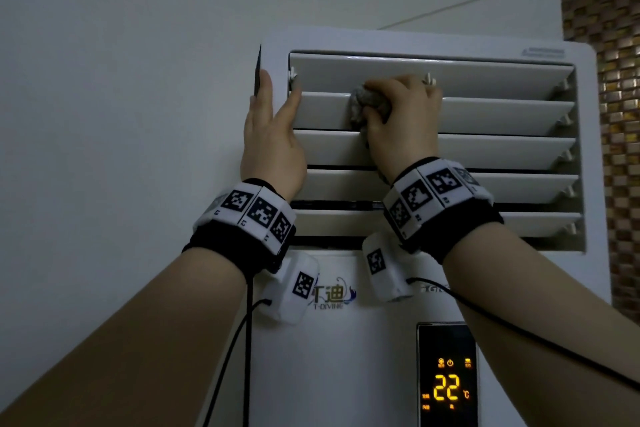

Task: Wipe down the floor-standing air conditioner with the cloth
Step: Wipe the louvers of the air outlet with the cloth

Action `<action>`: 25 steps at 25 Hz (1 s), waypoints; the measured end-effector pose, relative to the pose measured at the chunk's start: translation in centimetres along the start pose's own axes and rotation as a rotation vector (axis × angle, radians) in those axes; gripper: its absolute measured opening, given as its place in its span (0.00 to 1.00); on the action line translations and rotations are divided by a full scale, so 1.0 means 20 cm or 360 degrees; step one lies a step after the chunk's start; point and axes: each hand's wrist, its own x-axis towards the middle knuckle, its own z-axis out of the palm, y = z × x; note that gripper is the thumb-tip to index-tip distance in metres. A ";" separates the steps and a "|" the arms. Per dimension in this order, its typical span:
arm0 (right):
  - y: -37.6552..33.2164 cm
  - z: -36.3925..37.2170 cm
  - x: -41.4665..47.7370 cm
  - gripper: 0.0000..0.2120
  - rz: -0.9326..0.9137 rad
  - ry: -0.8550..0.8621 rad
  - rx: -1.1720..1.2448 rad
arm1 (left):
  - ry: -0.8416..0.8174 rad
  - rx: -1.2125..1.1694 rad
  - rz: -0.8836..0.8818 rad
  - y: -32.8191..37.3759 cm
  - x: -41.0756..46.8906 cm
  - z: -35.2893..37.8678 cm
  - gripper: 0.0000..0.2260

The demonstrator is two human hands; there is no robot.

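Nearest are 2 bare forearms, each with a black-and-white tagged wristband [258, 211] and a thin black cable trailing down.

Past them, the left hand [273, 135] lies flat with straight fingers against the AC's [363, 340] upper left edge, the thumb reaching the end of a slat. It holds nothing and seems to be steadying the cabinet. The right hand [401, 121] has its fingers curled tight round the cloth [367, 104] — a grey, nubbly wad pressed on the 2nd of 5 slats [485, 114], left of centre.

The cloth looks soft and light and should squash to fit any gap, so a bunched fist grip suits it. The slats are thin, smooth, glossy white plastic on small end pivots. They will likely flex or tilt under a hard push, so light strokes along their length, with the cabinet edge braced, seem wise. The AC itself is a tall, rigid box with rounded corners, too heavy to shift with a wipe.

Lower down, a dark glass display [446, 374] glows 22 in amber. Behind are a matt pale wall [121, 62] and, at right, a strip of small brown mosaic tiles [609, 114].
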 end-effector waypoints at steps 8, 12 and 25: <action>-0.02 0.02 0.00 0.14 0.0041 0.0068 0.0021 | 0.0030 -0.0141 -0.0008 -0.01 0.01 0.00 0.23; -0.10 0.06 -0.01 0.15 -0.0272 -0.0077 0.0024 | 0.0017 -0.0128 0.0001 -0.02 0.01 0.00 0.24; -0.10 0.06 -0.01 0.15 -0.0116 0.0042 0.0000 | 0.0009 -0.0396 -0.0313 -0.05 0.01 0.01 0.27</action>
